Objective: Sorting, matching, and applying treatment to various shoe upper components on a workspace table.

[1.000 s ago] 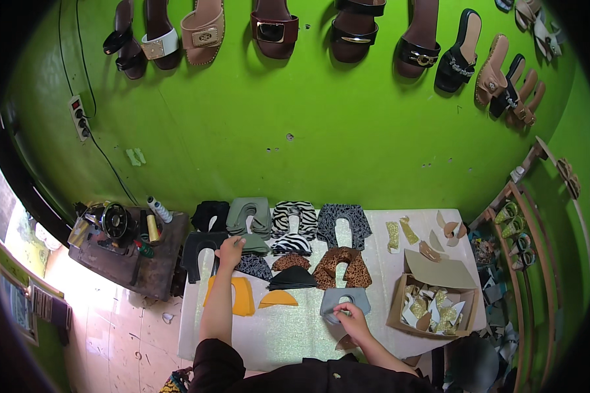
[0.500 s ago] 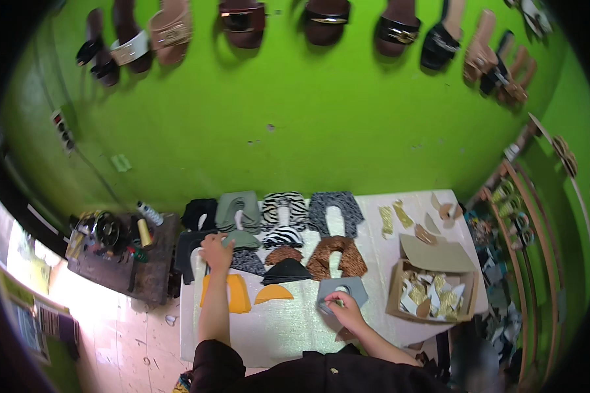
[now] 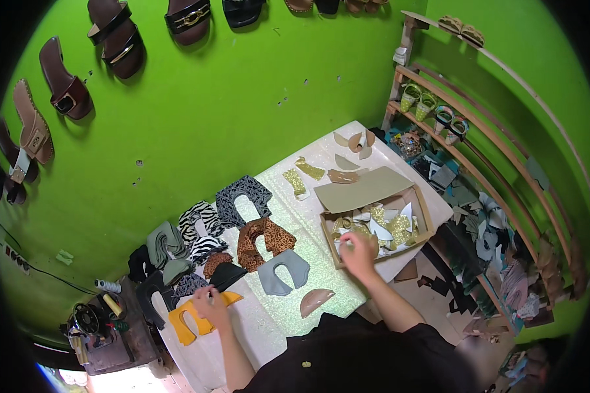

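My left hand (image 3: pixel 210 304) is over the yellow pieces, its fingers loosely bent and apart with nothing visible in them. Beside it lie a yellow horseshoe-shaped piece (image 3: pixel 181 327) and a yellow half-moon piece (image 3: pixel 231 298), partly covered by the hand. My right hand (image 3: pixel 358 255) reaches over the near wall of an open cardboard box (image 3: pixel 328 229), thumb and fingers apart. Gold and white scraps (image 3: pixel 393 229) fill that box. Between my hands sit a grey horseshoe-shaped piece (image 3: pixel 295 265) and a shiny brown half-moon piece (image 3: pixel 316 301).
Zebra (image 3: pixel 192 219), dark-patterned (image 3: pixel 259 190), brown-spotted (image 3: pixel 278 236) and grey-green (image 3: pixel 160 245) cut pieces stand along the table's far side. Gold strips (image 3: pixel 308 169) lie behind the box. Left is a small work table (image 3: pixel 128 340); right, a wooden shoe rack (image 3: pixel 452 108).
The view has swung right. My left hand has left the dark and grey-green pieces for the yellow ones. My right hand has moved from the grey piece to the box.
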A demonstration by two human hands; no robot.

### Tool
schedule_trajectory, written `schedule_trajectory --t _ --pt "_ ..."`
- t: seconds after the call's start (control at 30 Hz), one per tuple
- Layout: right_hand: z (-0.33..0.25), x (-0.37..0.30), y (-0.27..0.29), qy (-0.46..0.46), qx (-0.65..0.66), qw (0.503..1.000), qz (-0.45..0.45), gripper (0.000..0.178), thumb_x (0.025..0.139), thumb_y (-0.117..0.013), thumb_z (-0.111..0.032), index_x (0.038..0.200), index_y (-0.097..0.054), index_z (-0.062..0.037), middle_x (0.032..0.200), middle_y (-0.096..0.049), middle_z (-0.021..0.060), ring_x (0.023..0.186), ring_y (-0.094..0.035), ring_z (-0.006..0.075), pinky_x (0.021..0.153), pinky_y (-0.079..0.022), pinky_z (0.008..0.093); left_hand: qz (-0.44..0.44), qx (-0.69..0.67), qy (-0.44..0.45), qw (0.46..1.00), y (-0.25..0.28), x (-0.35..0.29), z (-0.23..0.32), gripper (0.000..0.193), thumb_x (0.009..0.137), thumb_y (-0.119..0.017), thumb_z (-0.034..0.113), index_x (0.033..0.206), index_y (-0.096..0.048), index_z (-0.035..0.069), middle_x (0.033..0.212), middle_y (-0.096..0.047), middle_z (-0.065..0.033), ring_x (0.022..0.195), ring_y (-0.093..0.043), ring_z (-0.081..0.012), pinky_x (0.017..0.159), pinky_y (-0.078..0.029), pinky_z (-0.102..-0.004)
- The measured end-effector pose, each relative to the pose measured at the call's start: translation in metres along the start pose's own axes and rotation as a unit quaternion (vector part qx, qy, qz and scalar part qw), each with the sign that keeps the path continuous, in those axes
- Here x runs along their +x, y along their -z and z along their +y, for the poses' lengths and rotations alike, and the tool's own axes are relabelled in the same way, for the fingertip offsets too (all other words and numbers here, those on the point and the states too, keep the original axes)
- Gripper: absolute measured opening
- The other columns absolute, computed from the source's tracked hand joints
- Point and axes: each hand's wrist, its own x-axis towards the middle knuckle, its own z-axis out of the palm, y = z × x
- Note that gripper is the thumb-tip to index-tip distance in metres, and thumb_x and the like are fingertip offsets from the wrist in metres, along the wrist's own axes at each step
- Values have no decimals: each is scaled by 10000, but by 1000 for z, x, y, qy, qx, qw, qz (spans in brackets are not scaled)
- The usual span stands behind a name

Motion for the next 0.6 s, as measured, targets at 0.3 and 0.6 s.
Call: schedule_trajectory --t 0.3,0.6 --pt "105 26 31 -193 -175 945 -197 231 702 -616 -214 928 -594 -172 899 -663 73 902 -619 292 937 -319 523 -165 -39 -50 984 -22 -77 76 143 766 -612 100 905 -642 101 1065 -517 -105 1066 -439 -275 922 -258 -413" --pt "50 9 19 -105 306 945 -44 303 866 -546 -171 1141 -556 -47 1048 -591 102 936 -546 165 842 -427 282 -244 -209 -71 944 -26 -81 115 121 763 -618 42 876 -655 63 937 -576 -106 946 -515 -279 862 -378 -358"
